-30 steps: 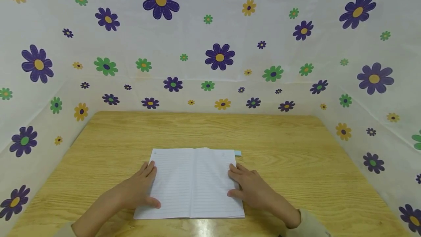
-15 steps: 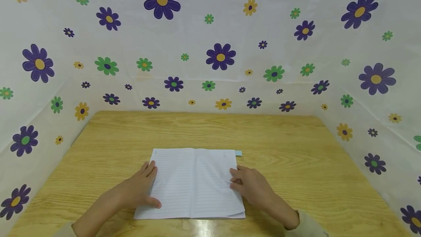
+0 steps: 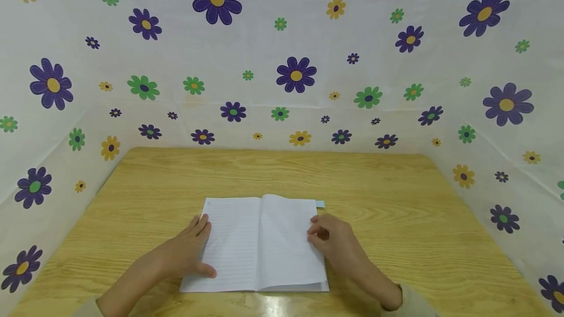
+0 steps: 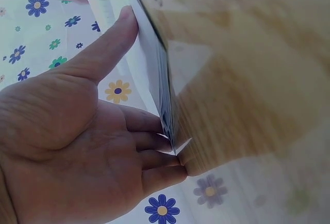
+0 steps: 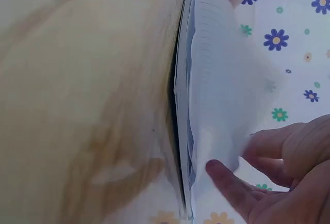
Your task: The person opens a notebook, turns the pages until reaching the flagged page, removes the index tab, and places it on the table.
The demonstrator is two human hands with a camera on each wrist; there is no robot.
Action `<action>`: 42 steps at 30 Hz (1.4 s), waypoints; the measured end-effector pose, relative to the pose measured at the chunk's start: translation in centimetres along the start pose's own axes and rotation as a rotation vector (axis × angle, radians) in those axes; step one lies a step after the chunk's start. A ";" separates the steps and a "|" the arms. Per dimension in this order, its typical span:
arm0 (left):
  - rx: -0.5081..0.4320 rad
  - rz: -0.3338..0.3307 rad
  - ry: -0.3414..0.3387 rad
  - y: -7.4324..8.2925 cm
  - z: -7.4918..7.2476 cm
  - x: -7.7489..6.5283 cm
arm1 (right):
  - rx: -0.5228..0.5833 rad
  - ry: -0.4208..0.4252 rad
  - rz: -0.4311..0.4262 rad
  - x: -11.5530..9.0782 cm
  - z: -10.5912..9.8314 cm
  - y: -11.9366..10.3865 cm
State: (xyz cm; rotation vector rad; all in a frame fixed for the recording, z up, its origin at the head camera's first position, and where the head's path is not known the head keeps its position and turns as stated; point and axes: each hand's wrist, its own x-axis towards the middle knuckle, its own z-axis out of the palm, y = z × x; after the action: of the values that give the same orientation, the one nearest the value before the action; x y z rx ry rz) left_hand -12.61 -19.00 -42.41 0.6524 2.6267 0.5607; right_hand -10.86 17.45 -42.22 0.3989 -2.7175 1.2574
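An open lined notebook (image 3: 233,251) lies on the table, its fold running down the middle. Spread over the outer edge of its left page is my left hand (image 3: 178,256), thumb and fingers extended; the left wrist view shows the thumb (image 4: 111,41) on the paper and fingertips by the corner. At the outer edge of the right side, my right hand (image 3: 341,246) pinches a page (image 3: 286,243) with curled fingers. That page is slightly raised, its lower edge standing off the sheets beneath. In the right wrist view the thumb (image 5: 227,180) lies against the page.
A pale blue tab (image 3: 320,204) sticks out at the notebook's upper right. The wood-grain table (image 3: 273,172) extends behind and to both sides. White cloth with printed flowers (image 3: 246,28) encloses the table at the back and sides.
My right hand's fingers have gone from lying extended on the right page to pinching its edge. The page has lifted and bulges near the fold. My left hand has stayed in place.
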 end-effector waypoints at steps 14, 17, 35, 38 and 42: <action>-0.001 0.025 0.013 0.0 -0.1 -0.2 | 0.568 -0.116 0.259 0.7 -1.4 0.1; 0.001 0.031 0.018 -0.1 0.0 -0.2 | 0.614 -0.210 0.267 0.6 -1.7 0.1; 0.028 0.056 0.029 -0.4 0.1 -0.1 | 0.705 -0.206 0.254 0.6 -1.6 -0.2; 0.027 0.055 0.024 -0.3 0.0 -0.2 | 0.710 -0.204 0.240 0.7 -1.5 -0.5; 0.026 0.055 0.023 -0.4 0.1 -0.2 | 0.706 -0.202 0.233 0.9 -1.3 -0.9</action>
State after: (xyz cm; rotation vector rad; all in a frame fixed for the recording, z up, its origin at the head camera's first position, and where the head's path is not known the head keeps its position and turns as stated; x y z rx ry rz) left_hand -12.58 -19.37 -42.60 0.7326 2.6487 0.5544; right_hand -11.44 17.71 -40.52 0.2803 -2.4283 2.3529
